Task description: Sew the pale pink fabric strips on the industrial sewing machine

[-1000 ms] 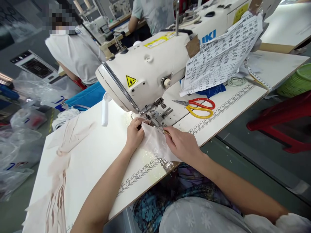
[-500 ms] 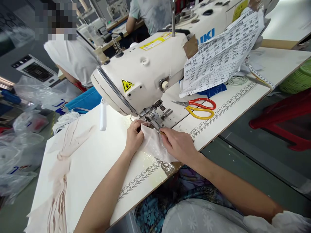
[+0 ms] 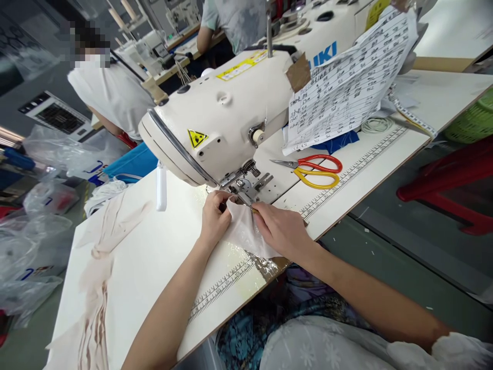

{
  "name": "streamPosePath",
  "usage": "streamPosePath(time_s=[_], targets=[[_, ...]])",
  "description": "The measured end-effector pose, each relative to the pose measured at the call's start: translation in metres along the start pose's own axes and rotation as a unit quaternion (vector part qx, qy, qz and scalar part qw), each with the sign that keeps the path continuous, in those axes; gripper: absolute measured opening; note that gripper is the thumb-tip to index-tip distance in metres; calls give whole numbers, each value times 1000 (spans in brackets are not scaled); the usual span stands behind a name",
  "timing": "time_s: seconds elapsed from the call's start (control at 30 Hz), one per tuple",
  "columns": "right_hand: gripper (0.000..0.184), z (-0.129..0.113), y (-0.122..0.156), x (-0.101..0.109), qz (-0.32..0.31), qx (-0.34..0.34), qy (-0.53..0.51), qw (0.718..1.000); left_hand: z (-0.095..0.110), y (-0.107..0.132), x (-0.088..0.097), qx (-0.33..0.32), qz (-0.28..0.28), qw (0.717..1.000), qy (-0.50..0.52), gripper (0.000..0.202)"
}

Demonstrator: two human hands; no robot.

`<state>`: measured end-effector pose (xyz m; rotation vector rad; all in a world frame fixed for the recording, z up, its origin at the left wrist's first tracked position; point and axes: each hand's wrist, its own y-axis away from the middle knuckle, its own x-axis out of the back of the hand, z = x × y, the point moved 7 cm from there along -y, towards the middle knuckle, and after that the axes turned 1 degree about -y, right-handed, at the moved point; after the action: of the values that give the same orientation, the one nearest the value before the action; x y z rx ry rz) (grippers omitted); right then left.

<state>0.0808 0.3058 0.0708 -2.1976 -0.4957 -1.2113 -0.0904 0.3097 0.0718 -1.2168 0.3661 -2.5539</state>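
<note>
Pale pink sheer fabric (image 3: 246,231) lies gathered in front of the needle area of a white sewing machine (image 3: 227,113). My left hand (image 3: 216,218) is closed, pinching the fabric's upper left edge close to the presser foot. From the right, my right hand (image 3: 281,228) presses on the fabric, its fingers closed round a slim metal tool (image 3: 245,199) that points toward the needle. Whether this is a pair of tweezers or an awl I cannot make out. Fingertips of both hands are partly hidden.
Scissors (image 3: 318,170) with red and yellow handles rest right of the needle plate. A handwritten sheet (image 3: 350,87) hangs on the machine. More pink fabric (image 3: 94,288) lies along the left of the white table (image 3: 154,267). Two people sit beyond; a red stool (image 3: 447,190) stands right.
The view has shifted slightly. Both hands keep their grips near the needle, and the fabric between them is bunched a little differently.
</note>
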Motion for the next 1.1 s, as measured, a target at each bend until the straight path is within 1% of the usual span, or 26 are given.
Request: streamPosePath(time_s=[0.13,0.2,0.4,0.5,0.6,0.7,0.8,0.9,1.0,1.07,1.1], targets=[[32,-1,0,-2,-27,-10,15,999,5,-1,-2,-35,-1,997,-64,15],[31,-2,-1,-2,-32,-11,21,999,4,-2,-2,-43,4,996,-74,16],[28,-2,0,0,-36,-8,19,999,-8,-1,1,0,12,999,-30,10],[28,-1,-1,0,-46,-16,26,998,-7,0,3,-12,19,999,-26,10],[28,-1,-4,0,-57,-27,34,997,0,1,4,-54,28,997,-50,11],[29,-4,-6,-1,-64,-25,40,997,11,3,4,-124,42,986,-103,18],[28,-6,-4,-1,-51,-14,54,997,20,6,0,-187,29,971,-143,27],[27,-4,12,8,-7,-16,58,998,27,9,-1,-217,-9,965,-149,32],[21,-2,43,23,41,2,1,999,34,13,-1,-233,-66,955,-169,33],[18,2,68,30,35,4,-54,998,38,17,-3,-237,-101,946,-195,33],[17,5,79,32,22,-2,-76,997,41,18,-4,-236,-112,942,-208,33]])
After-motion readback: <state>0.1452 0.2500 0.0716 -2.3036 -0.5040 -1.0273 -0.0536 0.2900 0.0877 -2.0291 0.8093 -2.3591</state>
